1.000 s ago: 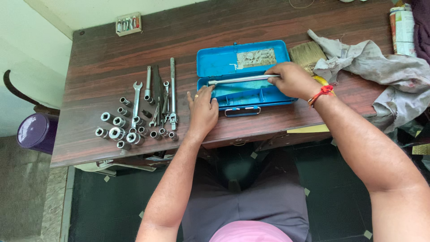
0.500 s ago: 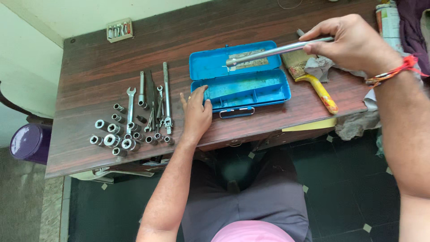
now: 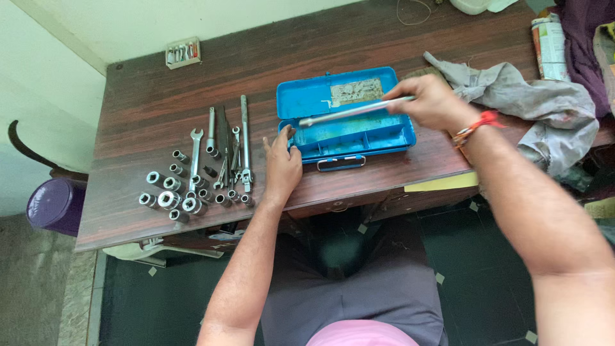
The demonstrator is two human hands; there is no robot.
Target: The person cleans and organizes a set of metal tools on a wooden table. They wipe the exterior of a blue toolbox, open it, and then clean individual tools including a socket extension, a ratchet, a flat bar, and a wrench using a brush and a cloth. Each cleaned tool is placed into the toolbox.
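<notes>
Long steel bar held over the open blue toolbox

The right hand (image 3: pixel 434 101) has its fingers closed on the steel extension bar (image 3: pixel 351 111); the left hand (image 3: pixel 282 164), fingers loosely spread, steadies the toolbox (image 3: pixel 346 138); keeping the bar level seems wise.

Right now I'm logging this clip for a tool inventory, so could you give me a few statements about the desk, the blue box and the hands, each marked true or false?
1. The right hand holds a long metal bar over the open blue toolbox. True.
2. The left hand grips a spanner. False: it rests on the wooden desk against the toolbox's left end, holding nothing.
3. The sockets lie inside the toolbox. False: they sit on the desk, left of the left hand.
4. A crumpled grey cloth lies to the right of the toolbox. True.
</notes>
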